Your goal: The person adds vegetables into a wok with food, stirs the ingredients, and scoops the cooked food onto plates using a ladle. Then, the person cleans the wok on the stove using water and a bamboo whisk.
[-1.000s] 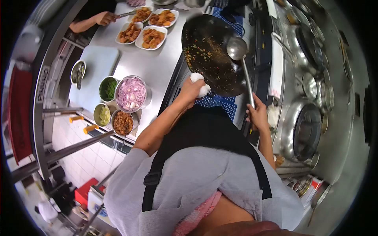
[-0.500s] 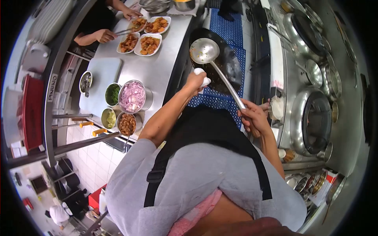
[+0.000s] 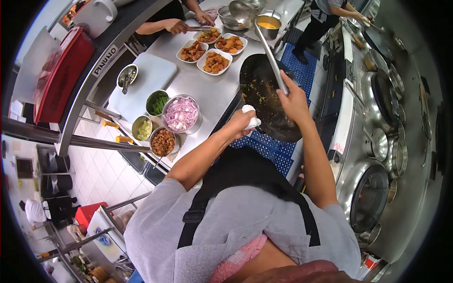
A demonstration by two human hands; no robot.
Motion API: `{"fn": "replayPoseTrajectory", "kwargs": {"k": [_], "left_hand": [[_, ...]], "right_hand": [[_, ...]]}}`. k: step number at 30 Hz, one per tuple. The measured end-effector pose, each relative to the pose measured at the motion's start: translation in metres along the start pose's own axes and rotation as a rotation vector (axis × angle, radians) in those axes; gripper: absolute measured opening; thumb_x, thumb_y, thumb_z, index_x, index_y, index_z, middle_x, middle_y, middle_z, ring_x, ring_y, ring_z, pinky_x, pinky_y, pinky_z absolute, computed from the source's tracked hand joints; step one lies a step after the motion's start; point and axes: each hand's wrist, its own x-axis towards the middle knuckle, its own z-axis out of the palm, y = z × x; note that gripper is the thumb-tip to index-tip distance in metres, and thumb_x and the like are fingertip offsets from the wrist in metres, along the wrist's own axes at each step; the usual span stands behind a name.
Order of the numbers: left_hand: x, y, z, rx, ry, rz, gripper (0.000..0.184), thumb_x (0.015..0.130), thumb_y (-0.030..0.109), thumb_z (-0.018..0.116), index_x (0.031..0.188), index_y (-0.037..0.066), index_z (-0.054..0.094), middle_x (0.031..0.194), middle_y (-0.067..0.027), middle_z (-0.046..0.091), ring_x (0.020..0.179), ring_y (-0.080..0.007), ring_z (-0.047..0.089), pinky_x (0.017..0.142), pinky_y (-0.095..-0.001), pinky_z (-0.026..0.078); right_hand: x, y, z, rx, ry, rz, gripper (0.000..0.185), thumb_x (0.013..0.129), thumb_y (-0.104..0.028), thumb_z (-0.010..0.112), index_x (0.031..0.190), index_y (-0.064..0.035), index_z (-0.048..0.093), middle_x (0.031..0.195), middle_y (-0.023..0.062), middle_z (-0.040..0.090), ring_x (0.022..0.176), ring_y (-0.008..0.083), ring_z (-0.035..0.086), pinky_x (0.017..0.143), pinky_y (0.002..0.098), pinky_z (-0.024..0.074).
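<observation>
My left hand (image 3: 237, 124) is closed round a folded white cloth (image 3: 251, 117) at the near edge of the wok (image 3: 264, 101); the wok's handle is hidden there. The dark wok is tilted, with bits of food and oil stuck inside. My right hand (image 3: 296, 101) grips the long handle of a steel ladle (image 3: 272, 59) above the wok. The ladle reaches away from me, its bowl over the steel bowls at the back of the counter. White dishes of saucy orange-brown food (image 3: 214, 62) stand left of the ladle.
Containers of sliced onion (image 3: 181, 114), chopped greens (image 3: 157, 103) and brown pieces (image 3: 163, 142) line the left counter by a white board (image 3: 155, 70). A person's hand (image 3: 176, 26) holds a utensil over one dish. Stoves (image 3: 370, 193) run along the right; another person stands (image 3: 321, 23) beyond.
My right hand has lifted the ladle up and away, from over the wok to the back of the counter. The view has turned, and a second person has come into sight at the upper right.
</observation>
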Motion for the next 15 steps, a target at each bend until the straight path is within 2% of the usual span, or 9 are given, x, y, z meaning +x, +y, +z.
{"fn": "replayPoseTrajectory", "kwargs": {"k": [2, 5, 8, 9, 10, 12, 14, 15], "left_hand": [[0.004, 0.009, -0.002, 0.03, -0.008, 0.04, 0.018, 0.089, 0.018, 0.058, 0.103, 0.007, 0.058, 0.078, -0.0095, 0.066, 0.053, -0.0165, 0.06, 0.037, -0.0278, 0.039], [0.015, 0.007, -0.005, 0.044, -0.012, 0.105, 0.019, 0.09, 0.018, 0.058, 0.106, 0.006, 0.058, 0.077, -0.0095, 0.065, 0.052, -0.0167, 0.06, 0.037, -0.0297, 0.04], [0.006, 0.008, -0.005, 0.015, 0.012, 0.116, 0.018, 0.094, 0.018, 0.057, 0.107, 0.005, 0.058, 0.08, -0.0112, 0.068, 0.053, -0.017, 0.062, 0.035, -0.0281, 0.04], [0.002, 0.007, -0.005, -0.02, 0.013, 0.133, 0.018, 0.094, 0.017, 0.057, 0.107, 0.005, 0.058, 0.08, -0.0113, 0.068, 0.052, -0.0169, 0.061, 0.035, -0.0278, 0.039], [0.001, 0.007, -0.006, -0.047, 0.009, 0.146, 0.018, 0.094, 0.016, 0.058, 0.107, 0.004, 0.058, 0.08, -0.0115, 0.068, 0.052, -0.0168, 0.061, 0.034, -0.0274, 0.039], [-0.004, 0.005, -0.005, -0.095, -0.006, 0.176, 0.018, 0.092, 0.014, 0.057, 0.104, 0.001, 0.057, 0.081, -0.0125, 0.066, 0.051, -0.0171, 0.059, 0.034, -0.0269, 0.038], [-0.009, 0.006, -0.01, -0.065, -0.066, 0.126, 0.018, 0.092, 0.015, 0.057, 0.103, 0.001, 0.057, 0.083, -0.0128, 0.065, 0.052, -0.0171, 0.059, 0.036, -0.026, 0.039], [-0.016, 0.008, -0.006, -0.054, -0.024, 0.099, 0.018, 0.09, 0.014, 0.058, 0.103, 0.001, 0.056, 0.083, -0.0119, 0.064, 0.052, -0.0166, 0.058, 0.037, -0.0256, 0.04]], "right_hand": [[0.023, 0.029, 0.037, -0.204, 0.173, -0.295, 0.066, 0.089, -0.009, 0.065, 0.152, -0.0136, 0.046, 0.102, 0.0222, 0.065, 0.088, 0.0294, 0.07, 0.081, 0.0419, 0.054], [0.038, 0.037, 0.047, -0.296, -0.083, -0.058, 0.062, 0.089, -0.006, 0.062, 0.149, -0.0115, 0.05, 0.123, 0.0223, 0.066, 0.113, 0.0334, 0.066, 0.095, 0.0432, 0.0498], [0.009, 0.039, 0.053, 0.063, 0.099, 0.033, 0.06, 0.089, -0.006, 0.063, 0.147, -0.0102, 0.052, 0.128, 0.0234, 0.065, 0.111, 0.0331, 0.068, 0.094, 0.0398, 0.0512], [-0.008, 0.031, 0.04, 0.077, 0.156, 0.0, 0.061, 0.089, -0.007, 0.064, 0.148, -0.0092, 0.051, 0.127, 0.0233, 0.067, 0.106, 0.0318, 0.07, 0.091, 0.0358, 0.0522], [-0.027, 0.036, 0.03, 0.031, 0.248, -0.081, 0.06, 0.089, -0.007, 0.065, 0.148, -0.0096, 0.052, 0.107, 0.0182, 0.073, 0.079, 0.0228, 0.071, 0.073, 0.0324, 0.054], [-0.077, 0.01, -0.013, 0.306, 0.11, 0.343, 0.06, 0.09, -0.007, 0.066, 0.149, -0.0108, 0.052, 0.087, 0.0094, 0.069, 0.06, 0.0114, 0.059, 0.057, 0.0293, 0.0492], [-0.12, 0.034, -0.033, 0.213, 0.129, 0.41, 0.062, 0.09, -0.007, 0.067, 0.15, -0.0123, 0.051, 0.072, 0.0023, 0.06, 0.052, 0.006, 0.049, 0.049, 0.0275, 0.0419], [-0.135, 0.043, -0.037, 0.203, 0.147, 0.454, 0.064, 0.09, -0.007, 0.068, 0.151, -0.0122, 0.05, 0.065, 0.0029, 0.059, 0.053, 0.0077, 0.05, 0.05, 0.0287, 0.0419]]}}
